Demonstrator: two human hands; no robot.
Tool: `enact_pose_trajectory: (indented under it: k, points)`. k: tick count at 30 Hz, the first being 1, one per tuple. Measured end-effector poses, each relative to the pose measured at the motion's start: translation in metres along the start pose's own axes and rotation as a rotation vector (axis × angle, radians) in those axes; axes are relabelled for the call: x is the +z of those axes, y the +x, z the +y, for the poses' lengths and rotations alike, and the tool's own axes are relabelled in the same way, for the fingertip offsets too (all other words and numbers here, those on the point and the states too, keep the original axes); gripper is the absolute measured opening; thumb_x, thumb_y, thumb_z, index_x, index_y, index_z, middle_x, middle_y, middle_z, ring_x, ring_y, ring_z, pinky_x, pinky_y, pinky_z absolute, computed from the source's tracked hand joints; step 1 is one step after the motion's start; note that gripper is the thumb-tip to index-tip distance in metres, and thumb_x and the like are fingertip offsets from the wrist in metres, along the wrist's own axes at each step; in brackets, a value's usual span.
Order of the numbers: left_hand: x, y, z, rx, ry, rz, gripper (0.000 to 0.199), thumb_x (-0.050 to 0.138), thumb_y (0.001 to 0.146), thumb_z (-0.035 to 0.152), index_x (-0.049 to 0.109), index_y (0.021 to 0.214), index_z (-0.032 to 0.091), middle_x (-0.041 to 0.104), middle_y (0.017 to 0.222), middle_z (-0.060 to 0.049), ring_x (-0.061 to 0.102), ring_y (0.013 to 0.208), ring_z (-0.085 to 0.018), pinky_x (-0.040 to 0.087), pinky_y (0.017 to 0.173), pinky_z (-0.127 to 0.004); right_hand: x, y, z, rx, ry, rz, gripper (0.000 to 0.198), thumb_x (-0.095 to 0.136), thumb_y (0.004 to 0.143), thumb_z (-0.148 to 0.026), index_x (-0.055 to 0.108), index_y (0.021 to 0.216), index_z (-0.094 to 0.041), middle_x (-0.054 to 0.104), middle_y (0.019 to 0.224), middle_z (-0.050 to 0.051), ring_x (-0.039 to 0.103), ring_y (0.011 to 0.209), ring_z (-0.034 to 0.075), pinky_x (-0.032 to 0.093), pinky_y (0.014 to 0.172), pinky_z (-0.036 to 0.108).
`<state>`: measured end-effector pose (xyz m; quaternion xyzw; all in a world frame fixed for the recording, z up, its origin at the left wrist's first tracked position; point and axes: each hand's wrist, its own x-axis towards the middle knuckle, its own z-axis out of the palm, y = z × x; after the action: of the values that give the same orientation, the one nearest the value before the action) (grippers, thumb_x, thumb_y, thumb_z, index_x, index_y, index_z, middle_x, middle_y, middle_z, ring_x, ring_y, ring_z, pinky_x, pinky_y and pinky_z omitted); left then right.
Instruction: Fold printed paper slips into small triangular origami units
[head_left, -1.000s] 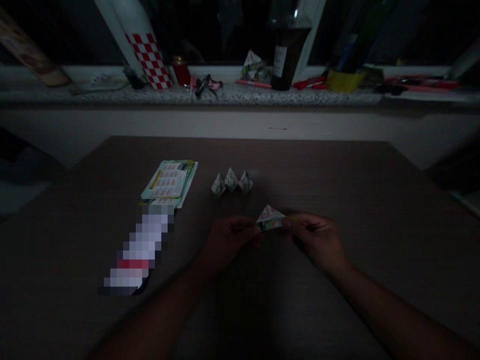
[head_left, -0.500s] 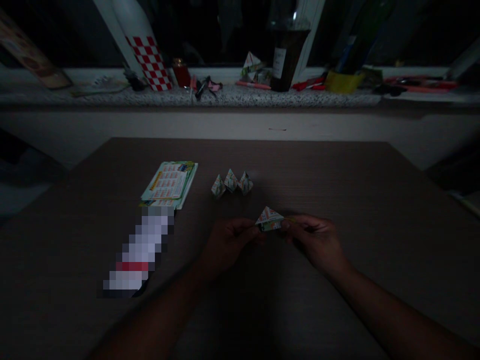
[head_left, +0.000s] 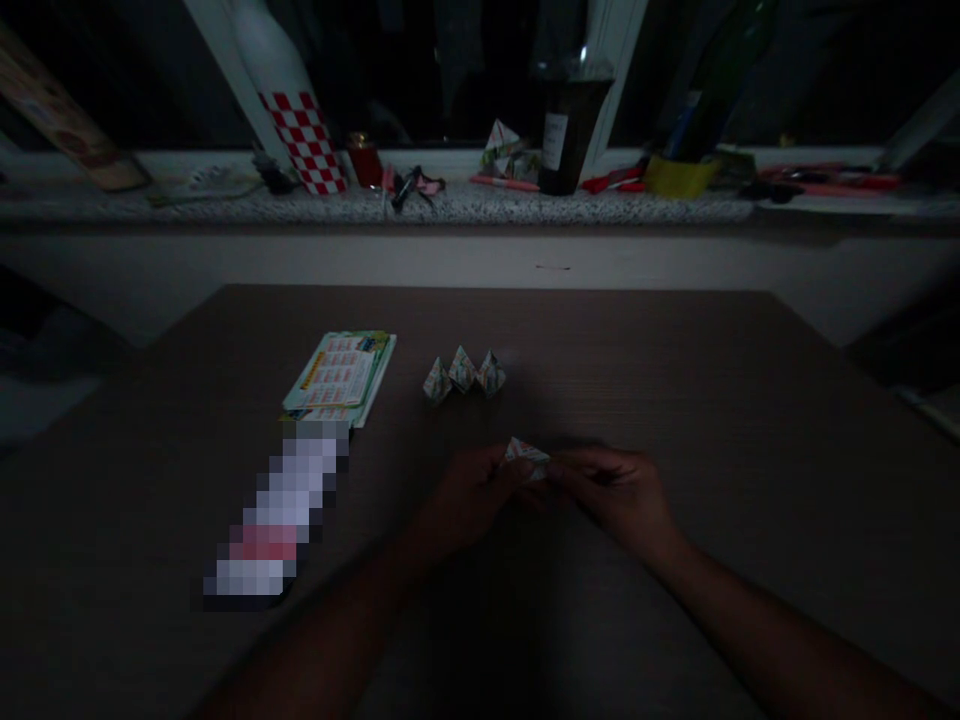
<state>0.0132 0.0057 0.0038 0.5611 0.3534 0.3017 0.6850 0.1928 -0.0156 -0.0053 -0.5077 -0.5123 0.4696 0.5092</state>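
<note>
A small folded paper piece [head_left: 527, 454], printed in white, orange and green, is pinched between both hands above the table. My left hand [head_left: 476, 492] grips its left side, thumb across the front. On its right edge, my right hand [head_left: 615, 485] closes thumb and fingers. The lower part of the paper is hidden behind the fingers. Beyond the hands, a joined row of three pointed folded paper units [head_left: 463, 371] stands on the table. To the left lies a stack of printed paper sheets [head_left: 337, 375].
A blurred-out oblong object [head_left: 281, 520] lies on the brown table [head_left: 637, 360], left of my left forearm. Behind the table, a granite sill [head_left: 465, 208] carries a red-checked bottle [head_left: 304, 140], a dark labelled container [head_left: 562, 140], a small red jar [head_left: 364, 160] and a yellow-based green bottle [head_left: 686, 150].
The paper piece has moved slightly left and tilted, and less of it shows between the fingers. Both hands have come closer together. The view has shifted a little upward.
</note>
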Motion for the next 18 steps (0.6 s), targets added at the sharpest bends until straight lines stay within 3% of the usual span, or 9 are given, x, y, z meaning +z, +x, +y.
enact_pose_trajectory:
  k: [4,12,18]
  points:
    - [-0.001,0.002,-0.002,-0.031,-0.036,0.031,0.033,0.055,0.087,0.043,0.065,0.090,0.012,0.072,0.076,-0.006,0.067,0.061,-0.015,0.054,0.059,-0.025,0.001,-0.002,0.005,-0.167,-0.135,-0.024,0.011,0.072,0.076,-0.028,0.078,0.084,-0.024,0.073,0.068,0.003,0.065,0.058,0.017,0.052,0.052,0.027]
    - [-0.012,0.002,0.003,-0.221,-0.283,0.038,0.030,0.068,0.077,0.041,0.064,0.079,0.011,0.068,0.060,-0.004,0.063,0.047,-0.013,0.051,0.048,-0.022,-0.010,0.001,0.004,-0.752,-0.643,-0.166,0.035,0.061,0.086,-0.019,0.064,0.121,-0.024,0.074,0.097,0.009,0.071,0.083,0.022,0.059,0.071,0.035]
    - [-0.018,0.002,0.007,-0.339,-0.427,0.000,0.019,0.069,0.078,0.028,0.067,0.081,0.009,0.069,0.060,-0.004,0.063,0.047,-0.011,0.053,0.047,-0.020,-0.015,0.001,0.005,-0.899,-0.858,-0.263,0.042,0.055,0.090,-0.015,0.053,0.132,-0.020,0.072,0.103,0.013,0.069,0.091,0.025,0.059,0.077,0.039]
